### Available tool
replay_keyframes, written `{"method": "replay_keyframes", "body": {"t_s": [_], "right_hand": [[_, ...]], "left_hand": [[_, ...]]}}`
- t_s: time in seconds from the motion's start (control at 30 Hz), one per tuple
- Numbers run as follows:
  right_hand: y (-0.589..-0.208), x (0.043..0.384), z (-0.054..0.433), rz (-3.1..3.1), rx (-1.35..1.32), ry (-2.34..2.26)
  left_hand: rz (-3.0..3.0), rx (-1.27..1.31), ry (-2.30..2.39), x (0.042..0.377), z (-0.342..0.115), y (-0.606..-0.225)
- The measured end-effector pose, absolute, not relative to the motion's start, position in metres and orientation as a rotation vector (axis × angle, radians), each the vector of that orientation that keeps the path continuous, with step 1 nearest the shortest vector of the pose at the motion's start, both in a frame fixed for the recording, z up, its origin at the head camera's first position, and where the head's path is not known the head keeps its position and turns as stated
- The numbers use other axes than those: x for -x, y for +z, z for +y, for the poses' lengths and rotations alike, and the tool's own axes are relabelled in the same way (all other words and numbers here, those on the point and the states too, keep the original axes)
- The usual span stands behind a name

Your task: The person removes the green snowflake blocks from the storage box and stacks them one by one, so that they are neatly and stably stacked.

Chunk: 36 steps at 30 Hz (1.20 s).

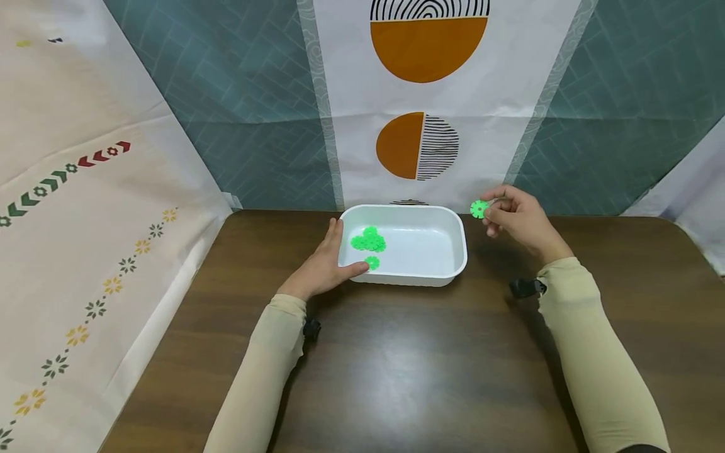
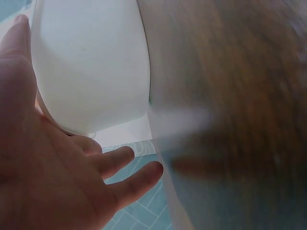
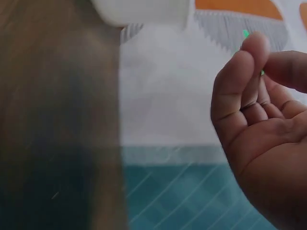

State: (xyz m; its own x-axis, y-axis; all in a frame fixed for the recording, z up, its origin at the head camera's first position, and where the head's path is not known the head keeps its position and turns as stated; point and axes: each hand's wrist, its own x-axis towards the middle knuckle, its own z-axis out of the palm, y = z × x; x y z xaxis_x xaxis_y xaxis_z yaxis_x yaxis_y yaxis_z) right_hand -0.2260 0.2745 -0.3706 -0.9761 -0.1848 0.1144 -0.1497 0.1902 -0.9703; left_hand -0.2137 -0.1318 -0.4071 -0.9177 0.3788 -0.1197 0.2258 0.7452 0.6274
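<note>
In the head view, a white rectangular tray [image 1: 409, 277] holds several bright green notched plastic discs [image 1: 369, 240] piled toward its left end. One more green disc [image 1: 372, 262] lies near the front wall, close to my left thumb. My left hand [image 1: 321, 269] rests against the tray's left end, fingers straight along the side and thumb at the front rim. The left wrist view shows this hand [image 2: 62, 163] beside the tray's outer wall [image 2: 91, 72], its lower fingers loose. Right of the tray, my right hand [image 1: 520, 221] pinches a green notched disc [image 1: 478, 209] between thumb and fingertips, raised above the table.
The tray stands at the back edge of a dark brown wooden table [image 1: 396, 371]. Behind it hangs a teal and white patterned cloth [image 1: 351, 145]. At the left, a pale cloth [image 1: 113, 207] with printed flowers borders the table.
</note>
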Motion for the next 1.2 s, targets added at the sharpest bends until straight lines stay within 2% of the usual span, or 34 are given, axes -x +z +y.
{"method": "replay_keyframes", "body": {"t_s": [0.4, 1.2], "right_hand": [[-0.412, 0.239, 0.314, 2.344, -0.012, -1.645], [-0.421, 0.241, 0.321, 2.247, -0.156, -1.568]], "left_hand": [[2.675, -0.469, 0.917, 0.211, -0.133, -0.404], [2.680, -0.500, 0.960, 0.212, -0.133, -0.405]]}}
